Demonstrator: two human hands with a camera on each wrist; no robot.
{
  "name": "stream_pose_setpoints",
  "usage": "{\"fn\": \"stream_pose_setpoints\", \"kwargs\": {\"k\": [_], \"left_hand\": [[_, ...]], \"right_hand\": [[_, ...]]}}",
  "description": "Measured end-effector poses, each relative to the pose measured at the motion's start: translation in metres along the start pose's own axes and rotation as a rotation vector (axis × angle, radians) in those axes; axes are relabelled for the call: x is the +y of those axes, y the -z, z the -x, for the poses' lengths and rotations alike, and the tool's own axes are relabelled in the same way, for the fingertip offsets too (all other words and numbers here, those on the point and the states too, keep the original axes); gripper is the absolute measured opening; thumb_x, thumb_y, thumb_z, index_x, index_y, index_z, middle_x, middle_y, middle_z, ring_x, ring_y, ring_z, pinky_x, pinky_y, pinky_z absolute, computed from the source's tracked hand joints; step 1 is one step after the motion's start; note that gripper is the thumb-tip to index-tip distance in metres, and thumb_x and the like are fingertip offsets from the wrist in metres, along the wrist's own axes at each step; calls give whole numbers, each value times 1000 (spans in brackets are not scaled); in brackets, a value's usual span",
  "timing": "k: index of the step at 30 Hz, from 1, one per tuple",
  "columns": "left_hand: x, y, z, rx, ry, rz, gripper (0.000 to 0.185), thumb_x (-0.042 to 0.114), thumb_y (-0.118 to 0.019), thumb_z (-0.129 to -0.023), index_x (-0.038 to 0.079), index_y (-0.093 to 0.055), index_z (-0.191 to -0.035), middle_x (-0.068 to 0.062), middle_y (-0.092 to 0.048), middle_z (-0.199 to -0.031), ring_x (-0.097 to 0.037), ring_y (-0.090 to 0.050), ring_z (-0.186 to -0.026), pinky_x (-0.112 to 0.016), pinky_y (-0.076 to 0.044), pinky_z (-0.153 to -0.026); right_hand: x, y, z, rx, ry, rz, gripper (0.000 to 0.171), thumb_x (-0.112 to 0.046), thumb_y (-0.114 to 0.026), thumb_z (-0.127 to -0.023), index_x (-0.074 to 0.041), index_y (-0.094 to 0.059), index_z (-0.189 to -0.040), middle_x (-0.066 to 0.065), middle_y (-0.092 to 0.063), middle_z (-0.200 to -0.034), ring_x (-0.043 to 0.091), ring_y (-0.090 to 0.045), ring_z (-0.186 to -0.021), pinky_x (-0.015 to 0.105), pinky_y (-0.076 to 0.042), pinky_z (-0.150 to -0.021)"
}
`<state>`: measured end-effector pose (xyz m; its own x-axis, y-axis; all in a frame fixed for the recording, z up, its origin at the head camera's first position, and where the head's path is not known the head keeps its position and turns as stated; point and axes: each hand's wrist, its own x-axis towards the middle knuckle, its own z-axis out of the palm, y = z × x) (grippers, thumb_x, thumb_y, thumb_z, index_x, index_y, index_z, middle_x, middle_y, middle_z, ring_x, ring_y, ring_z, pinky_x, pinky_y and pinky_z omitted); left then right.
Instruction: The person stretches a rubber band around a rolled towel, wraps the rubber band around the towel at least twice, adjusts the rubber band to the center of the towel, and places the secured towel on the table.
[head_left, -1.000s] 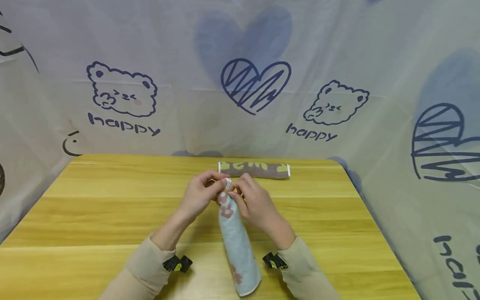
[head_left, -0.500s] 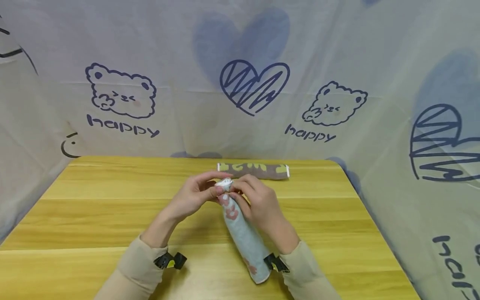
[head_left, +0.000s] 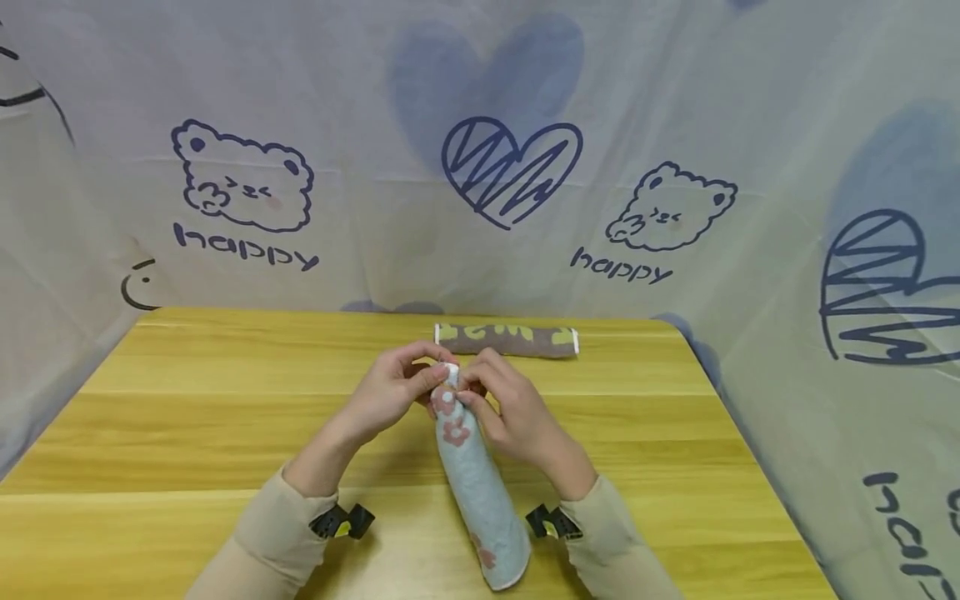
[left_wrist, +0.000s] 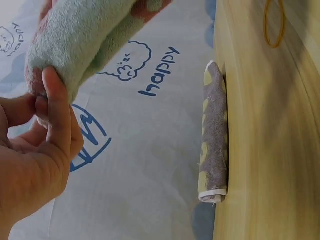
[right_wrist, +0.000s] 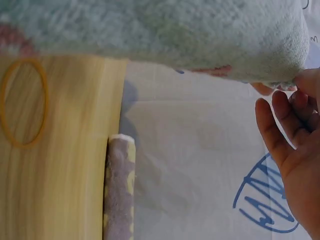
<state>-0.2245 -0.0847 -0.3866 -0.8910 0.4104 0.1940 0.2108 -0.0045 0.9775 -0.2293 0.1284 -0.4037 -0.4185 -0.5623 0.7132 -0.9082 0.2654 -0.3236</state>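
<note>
Your bench (head_left: pixel 187 433) carries a brown rolled towel (head_left: pixel 507 340) at its far edge. You hold the blue rolled towel (head_left: pixel 472 475) above it, left hand (head_left: pixel 393 392) and right hand (head_left: pixel 510 412) pinching its far end with curled fingers (left_wrist: pixel 57 107). Only your wrist views show a yellow rubber band (right_wrist: pixel 24 102) on the bench.

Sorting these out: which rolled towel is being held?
The light blue towel with pink flowers; both hands pinch its far end. The brown towel with yellow patches lies untouched at the table's far edge.
</note>
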Motion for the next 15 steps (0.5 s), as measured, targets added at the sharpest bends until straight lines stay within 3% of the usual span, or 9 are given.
{"fn": "stream_pose_setpoints", "kwargs": {"k": [5,8,12,15], "left_hand": [[0,-2,-2,58,54,28,22,11,-58,-108,-7,-64,-119,-9,-68,-96,-13,-60,-61,-29,-57,-57],[-1,-2,-2,94,79,55,22,13,-63,-106,-5,-65,-117,-9,-65,-107,-12,-56,-59,-25,-53,-53],[-2,0,-2,108,87,78,26,19,-67,-104,-3,-66,-118,-11,-62,-115,-11,-53,-57,-23,-50,-50],[-3,4,-3,56,67,71,33,22,-66,-105,-2,-65,-126,-12,-64,-115,-12,-55,-58,-26,-53,-52]], "right_hand": [[2,1,2,44,-60,47,19,-21,-57,-107,-5,-64,-100,7,-52,-92,15,-52,-76,27,-50,-65],[-1,-1,1,91,-115,-4,8,-10,-70,-100,-4,-67,-103,8,-56,-93,15,-56,-76,30,-55,-63],[-10,-3,-3,130,-180,-82,24,-3,-82,-89,-5,-67,-108,7,-63,-97,17,-62,-78,30,-58,-62],[-16,-3,-4,140,-222,-81,29,-6,-85,-86,-6,-67,-109,6,-66,-99,17,-66,-79,27,-60,-62]]}}
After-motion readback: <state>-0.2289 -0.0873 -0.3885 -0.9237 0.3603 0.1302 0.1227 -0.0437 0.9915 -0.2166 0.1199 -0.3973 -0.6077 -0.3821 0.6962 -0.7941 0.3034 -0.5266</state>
